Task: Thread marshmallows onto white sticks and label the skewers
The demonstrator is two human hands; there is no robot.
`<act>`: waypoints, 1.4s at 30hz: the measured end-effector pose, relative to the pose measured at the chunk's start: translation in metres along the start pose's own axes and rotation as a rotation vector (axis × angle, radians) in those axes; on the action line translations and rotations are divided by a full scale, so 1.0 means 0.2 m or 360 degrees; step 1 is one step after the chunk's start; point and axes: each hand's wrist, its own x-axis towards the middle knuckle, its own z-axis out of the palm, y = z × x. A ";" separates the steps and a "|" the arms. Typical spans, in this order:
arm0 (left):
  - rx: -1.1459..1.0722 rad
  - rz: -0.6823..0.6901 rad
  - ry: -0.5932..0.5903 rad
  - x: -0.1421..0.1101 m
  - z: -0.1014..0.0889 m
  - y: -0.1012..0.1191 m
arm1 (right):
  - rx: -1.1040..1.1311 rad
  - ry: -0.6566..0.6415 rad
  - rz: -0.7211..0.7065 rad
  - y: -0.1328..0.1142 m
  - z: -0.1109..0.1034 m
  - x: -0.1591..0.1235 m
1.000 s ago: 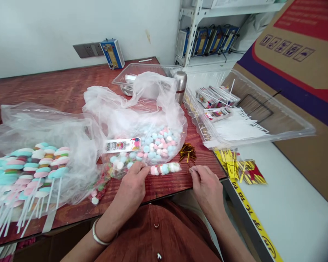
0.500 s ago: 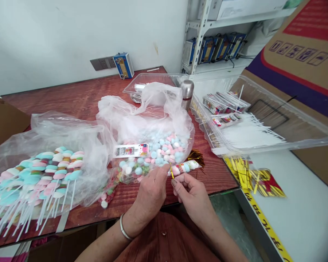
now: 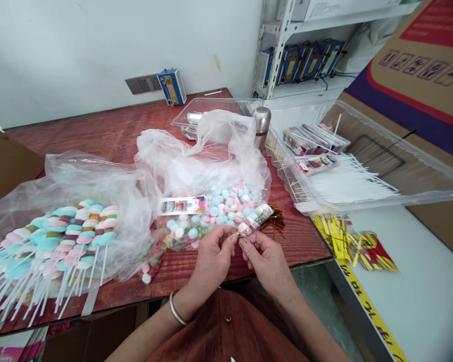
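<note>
A marshmallow skewer (image 3: 255, 220) in a clear printed wrapper points up and to the right, just beyond my fingertips. At its lower end a gold twist tie (image 3: 237, 234) goes round the gathered wrapper. My left hand (image 3: 216, 254) is closed, thumb and forefinger pinching the tie. From the other side my right hand (image 3: 266, 259) pinches close to the same spot, with its fingers curled. The skewer's stick is hidden by the hands. Behind the skewer's tip lies a bunch of gold and brown twist ties (image 3: 275, 220).
Loose marshmallows (image 3: 226, 211) fill a plastic bag ahead, with a printed label card (image 3: 183, 205) on it. Finished marshmallow skewers (image 3: 60, 236) lie left. A steel flask (image 3: 262, 125) stands behind. Rightward, a clear bin (image 3: 362, 206) holds white sticks; gold tie packs (image 3: 372, 251) lie nearby.
The gold tie stood out upright between my hands; now it is wrapped close at the wrapper's neck. My left fingers have turned and come down to it. The skewer has tilted more upward.
</note>
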 end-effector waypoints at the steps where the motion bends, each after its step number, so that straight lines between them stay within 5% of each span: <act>1: -0.0254 -0.0182 -0.0041 0.01 0.01 0.00 | -0.0021 0.0014 -0.0032 0.00 0.00 0.01; 5: -0.1036 -0.0609 -0.0135 0.02 0.04 0.01 | -0.0161 0.0081 -0.0165 0.01 -0.01 0.04; 9: -0.1152 -0.0665 -0.0206 0.03 0.04 0.01 | -0.0438 0.0347 -0.0343 0.00 -0.01 0.04; 12: -0.0714 -0.0401 -0.0268 0.02 0.03 -0.03 | -0.0539 0.0329 -0.0439 0.00 -0.02 0.03; 16: 0.0444 0.0443 -0.0091 0.01 0.01 -0.10 | -0.0637 0.0301 -0.0457 0.01 -0.02 0.04; 18: 0.0719 0.0640 -0.0020 0.01 0.01 -0.11 | -0.0675 0.0274 -0.0503 0.00 -0.02 0.04; 27: 0.0135 0.0147 0.0029 0.03 0.06 -0.09 | -0.0456 0.0340 -0.0503 0.01 0.04 0.03; 33: -0.0253 0.0412 -0.0345 0.05 -0.07 0.01 | -0.0383 0.0054 -0.0580 -0.08 -0.05 0.04; 38: 0.0602 0.0849 -0.0489 0.03 -0.15 0.11 | -0.0637 0.0158 -0.0773 -0.21 -0.13 -0.01; 42: 0.0910 0.0791 -0.0314 0.04 -0.13 0.12 | -0.0456 -0.0216 -0.0548 -0.25 -0.10 -0.07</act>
